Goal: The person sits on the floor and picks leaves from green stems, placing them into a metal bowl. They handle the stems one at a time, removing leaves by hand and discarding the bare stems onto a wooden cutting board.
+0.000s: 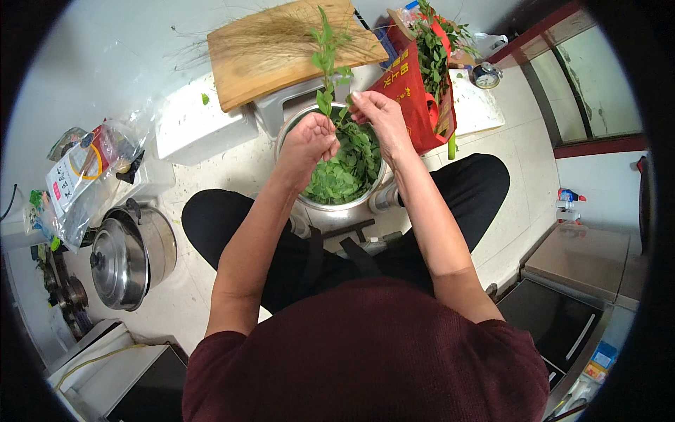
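A leafy green sprig (326,63) stands up from my left hand (311,138), whose fingers are closed around the lower stem. Just right of it, my right hand (381,117) pinches a small green leaf (349,100) between thumb and forefinger. Below both hands, on the floor between my feet, is a round metal pot (352,207) holding many loose green leaves (337,179). My left hand and wrist cover part of its left rim. To the right, a red bag (403,87) with yellow writing is stuffed with leafy branches (433,55).
A wooden board (274,58) with thin bare stems lies beyond the pot. White foam boxes (205,124) stand at left, near a lidded steel pot (121,264) and plastic bags (87,169). At right are an alarm clock (486,76) and a dark-fronted cabinet (551,316).
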A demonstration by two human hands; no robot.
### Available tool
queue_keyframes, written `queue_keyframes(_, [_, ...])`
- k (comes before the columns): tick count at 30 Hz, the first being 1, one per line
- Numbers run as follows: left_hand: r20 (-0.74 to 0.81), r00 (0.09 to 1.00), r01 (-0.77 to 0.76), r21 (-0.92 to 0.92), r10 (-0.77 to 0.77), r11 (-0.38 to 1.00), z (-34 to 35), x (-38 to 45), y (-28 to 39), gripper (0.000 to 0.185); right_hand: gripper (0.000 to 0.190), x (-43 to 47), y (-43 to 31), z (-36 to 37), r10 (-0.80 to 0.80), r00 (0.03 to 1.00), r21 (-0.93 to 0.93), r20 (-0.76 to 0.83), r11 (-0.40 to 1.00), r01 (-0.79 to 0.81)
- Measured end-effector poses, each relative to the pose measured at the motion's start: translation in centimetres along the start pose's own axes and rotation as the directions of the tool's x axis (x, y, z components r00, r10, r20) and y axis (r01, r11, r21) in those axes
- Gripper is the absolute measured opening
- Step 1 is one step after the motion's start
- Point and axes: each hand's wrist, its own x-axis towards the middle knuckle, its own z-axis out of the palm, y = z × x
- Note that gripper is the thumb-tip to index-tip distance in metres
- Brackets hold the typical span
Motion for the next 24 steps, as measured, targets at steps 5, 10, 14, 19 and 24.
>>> queue_keyframes(5, [0.026, 1.000, -0.015, -0.028, 0.016, 1.000, 0.2, 0.0, 0.0, 0.013, 0.016, 1.3, 1.2, -0.8, -0.291, 0.938, -0.310, -0.188, 0.924, 0.225])
queue_keyframes(10, [0.025, 1.000, -0.013, -0.040, 0.014, 0.999, 0.0, 0.0, 0.0, 0.013, 0.021, 1.1, 1.4, -3.6, -0.089, 0.991, -0.246, -0.097, 0.967, 0.063])
queue_keyframes(14, [0.017, 1.000, -0.008, -0.022, 0.009, 1.000, -0.1, 0.0, -0.1, 0.013, 0.031, -0.9, 1.5, -2.4, 0.171, 0.982, -0.059, 0.077, 0.984, -0.167])
queue_keyframes(19, [0.025, 1.000, 0.000, -0.005, 0.000, 1.000, 0.1, 0.1, -0.3, 0.013, 0.023, -1.6, -0.1, 0.3, 0.129, 0.986, 0.049, 0.106, 0.990, -0.135])
queue_keyframes(24, [0.047, 0.999, -0.009, -0.005, 0.009, 1.000, 0.2, 0.1, -0.4, 0.012, 0.021, 0.1, 0.5, -0.7, -0.033, 0.988, 0.027, -0.149, 0.999, 0.037])
